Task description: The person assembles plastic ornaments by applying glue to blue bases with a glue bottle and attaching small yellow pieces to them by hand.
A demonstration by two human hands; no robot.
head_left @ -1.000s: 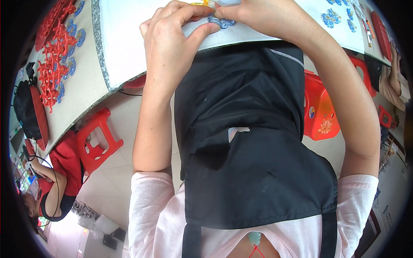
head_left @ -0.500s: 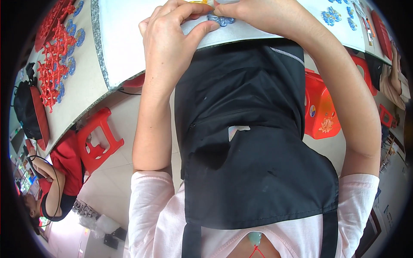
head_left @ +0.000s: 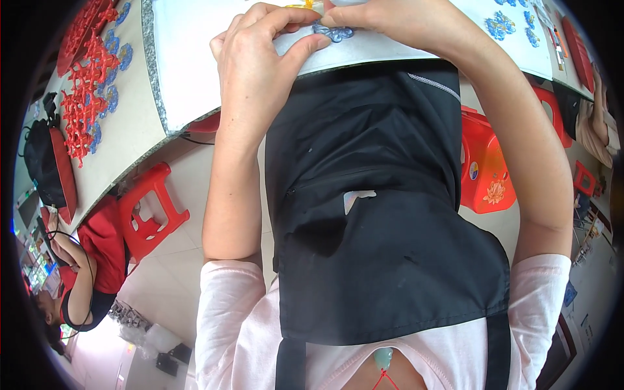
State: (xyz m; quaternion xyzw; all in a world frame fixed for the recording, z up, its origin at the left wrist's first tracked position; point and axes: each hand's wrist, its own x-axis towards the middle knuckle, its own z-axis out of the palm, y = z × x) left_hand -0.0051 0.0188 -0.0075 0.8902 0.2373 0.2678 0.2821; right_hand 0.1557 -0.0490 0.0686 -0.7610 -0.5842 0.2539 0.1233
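Where hands [head_left: 260, 58] meet: knotted (blue) ornament [head_left: 333, 31]

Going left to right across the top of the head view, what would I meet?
Red knot ornaments → left hand → small blue knot piece → right hand → blue ornaments on the white table.

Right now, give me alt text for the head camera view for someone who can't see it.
Seen from above, a person's left hand and right hand pinch a small blue knotted ornament at the edge of a white table. A black apron fills the middle, and red stools stand on the floor.
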